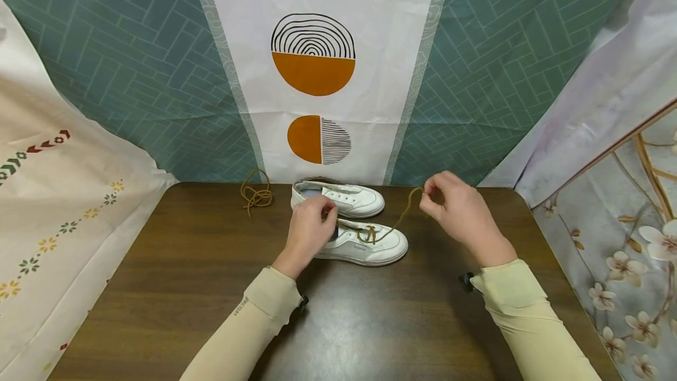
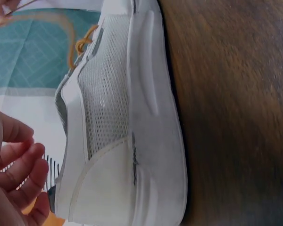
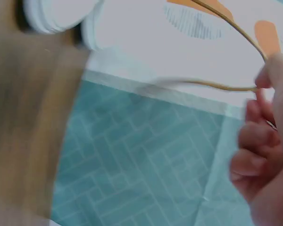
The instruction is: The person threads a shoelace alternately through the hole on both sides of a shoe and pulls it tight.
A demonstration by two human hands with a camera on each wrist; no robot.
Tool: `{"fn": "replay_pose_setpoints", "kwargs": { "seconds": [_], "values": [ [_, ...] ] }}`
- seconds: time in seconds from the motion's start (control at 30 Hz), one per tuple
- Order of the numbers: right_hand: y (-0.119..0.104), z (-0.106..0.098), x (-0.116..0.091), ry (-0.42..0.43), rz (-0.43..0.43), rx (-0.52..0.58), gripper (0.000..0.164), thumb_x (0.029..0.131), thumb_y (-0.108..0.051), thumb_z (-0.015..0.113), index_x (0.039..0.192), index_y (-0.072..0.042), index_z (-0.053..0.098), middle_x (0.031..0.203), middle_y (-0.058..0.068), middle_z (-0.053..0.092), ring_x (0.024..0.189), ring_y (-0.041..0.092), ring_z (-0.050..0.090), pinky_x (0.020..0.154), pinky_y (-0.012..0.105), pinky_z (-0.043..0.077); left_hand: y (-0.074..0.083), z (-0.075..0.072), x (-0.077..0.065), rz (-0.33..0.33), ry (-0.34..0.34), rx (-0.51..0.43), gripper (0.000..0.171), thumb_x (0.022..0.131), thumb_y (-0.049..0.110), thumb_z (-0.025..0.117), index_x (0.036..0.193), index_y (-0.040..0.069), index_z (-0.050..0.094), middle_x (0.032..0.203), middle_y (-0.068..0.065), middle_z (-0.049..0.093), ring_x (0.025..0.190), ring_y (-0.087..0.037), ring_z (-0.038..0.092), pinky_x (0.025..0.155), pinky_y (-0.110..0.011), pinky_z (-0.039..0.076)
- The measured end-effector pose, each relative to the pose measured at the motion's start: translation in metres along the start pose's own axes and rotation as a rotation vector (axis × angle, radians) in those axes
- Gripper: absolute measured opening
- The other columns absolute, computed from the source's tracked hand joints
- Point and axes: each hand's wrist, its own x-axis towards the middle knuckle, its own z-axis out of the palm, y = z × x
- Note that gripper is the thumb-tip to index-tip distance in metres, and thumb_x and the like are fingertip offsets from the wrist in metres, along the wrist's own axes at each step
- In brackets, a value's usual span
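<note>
Two white shoes stand side by side on the table. The nearer shoe (image 1: 365, 249) has a brown lace (image 1: 400, 216) threaded through its front eyelets; no lace shows in the farther shoe (image 1: 357, 200). My right hand (image 1: 461, 210), raised to the right of the toes, pinches the lace between thumb and forefinger. In the right wrist view the lace (image 3: 221, 86) passes through the fingertips, one stretch blurred. Above the nearer shoe's opening hovers my left hand (image 1: 311, 225). Its fingers (image 2: 23, 172) are loosely curled beside the collar, with nothing visible between them.
A second brown lace (image 1: 257, 196) lies loosely coiled at the table's back left. Behind the wooden table (image 1: 174, 287) hangs a green and white patterned cloth (image 1: 338, 104). Floral cloths hang at the left and right sides.
</note>
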Motion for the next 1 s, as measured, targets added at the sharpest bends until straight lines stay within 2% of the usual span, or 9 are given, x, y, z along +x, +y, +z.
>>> {"fn": "replay_pose_setpoints", "kwargs": {
  "seconds": [0.13,0.27,0.4,0.5,0.63,0.7,0.77,0.93,1.0],
  "values": [
    [-0.002,-0.012,0.009,0.239,0.030,0.000,0.007,0.087,-0.020,0.054,0.090,-0.014,0.056,0.075,-0.005,0.052,0.056,0.010,0.043,0.050,0.028,0.035,0.003,0.003,-0.001,0.053,-0.056,-0.019,0.007,0.085,0.017,0.060,0.081,0.020,0.066,0.071,0.009,0.061,0.063,-0.005,0.055,0.060,-0.024,0.045],
    [-0.004,-0.015,0.013,0.365,0.151,0.133,0.015,0.092,-0.024,0.048,0.096,-0.010,0.051,0.068,-0.005,0.059,0.047,0.009,0.042,0.045,0.024,0.032,0.006,0.007,-0.003,0.109,-0.126,-0.017,0.008,0.086,0.020,0.060,0.081,0.022,0.065,0.072,0.012,0.060,0.064,-0.004,0.053,0.061,-0.023,0.044],
    [-0.008,-0.015,0.016,0.402,0.254,0.384,0.015,0.093,-0.023,0.047,0.097,-0.008,0.048,0.081,0.001,0.071,0.050,0.007,0.057,0.047,0.016,0.041,0.008,0.009,-0.005,0.125,-0.195,0.007,0.010,0.088,0.027,0.058,0.081,0.026,0.065,0.073,0.015,0.060,0.066,-0.002,0.051,0.062,-0.022,0.043],
    [-0.012,-0.015,0.017,0.461,0.266,0.569,0.010,0.089,-0.013,0.053,0.093,-0.004,0.052,0.087,0.011,0.072,0.066,0.014,0.069,0.060,0.018,0.052,0.008,0.010,-0.007,0.131,-0.228,0.033,0.009,0.088,0.030,0.058,0.082,0.028,0.065,0.070,0.017,0.059,0.065,0.000,0.050,0.059,-0.021,0.041],
    [-0.029,-0.022,0.018,0.517,0.217,0.714,0.005,0.081,0.000,0.061,0.082,0.004,0.060,0.081,0.018,0.070,0.075,0.015,0.070,0.066,0.020,0.054,0.008,0.012,-0.007,0.141,-0.233,0.054,0.006,0.087,0.030,0.060,0.085,0.027,0.065,0.068,0.017,0.059,0.061,0.000,0.051,0.057,-0.021,0.040],
    [-0.037,-0.025,0.017,0.505,0.195,0.750,0.003,0.079,0.002,0.064,0.079,0.005,0.063,0.079,0.020,0.070,0.074,0.015,0.070,0.065,0.019,0.053,0.009,0.012,-0.007,0.143,-0.229,0.059,0.006,0.087,0.029,0.060,0.086,0.027,0.065,0.068,0.017,0.060,0.060,0.000,0.051,0.056,-0.021,0.041],
    [-0.039,-0.022,0.016,0.496,0.186,0.745,0.007,0.079,-0.001,0.067,0.076,0.005,0.065,0.075,0.017,0.070,0.066,0.008,0.066,0.061,0.018,0.051,0.009,0.012,-0.007,0.147,-0.225,0.066,0.007,0.087,0.028,0.060,0.087,0.027,0.067,0.069,0.017,0.061,0.059,0.000,0.051,0.056,-0.021,0.040],
    [-0.039,-0.014,0.016,0.529,0.198,0.693,0.021,0.082,-0.009,0.068,0.063,0.000,0.064,0.062,0.010,0.067,0.054,0.010,0.062,0.050,0.018,0.043,0.010,0.012,-0.006,0.160,-0.237,0.077,0.009,0.087,0.026,0.062,0.090,0.027,0.071,0.077,0.015,0.066,0.063,-0.001,0.054,0.057,-0.023,0.043],
    [-0.039,-0.012,0.017,0.535,0.206,0.708,0.023,0.083,-0.007,0.065,0.061,0.002,0.061,0.061,0.010,0.066,0.055,0.014,0.064,0.050,0.019,0.045,0.010,0.012,-0.006,0.167,-0.244,0.077,0.010,0.087,0.025,0.063,0.092,0.027,0.072,0.080,0.014,0.068,0.066,-0.002,0.056,0.059,-0.023,0.044]
  ]
}}
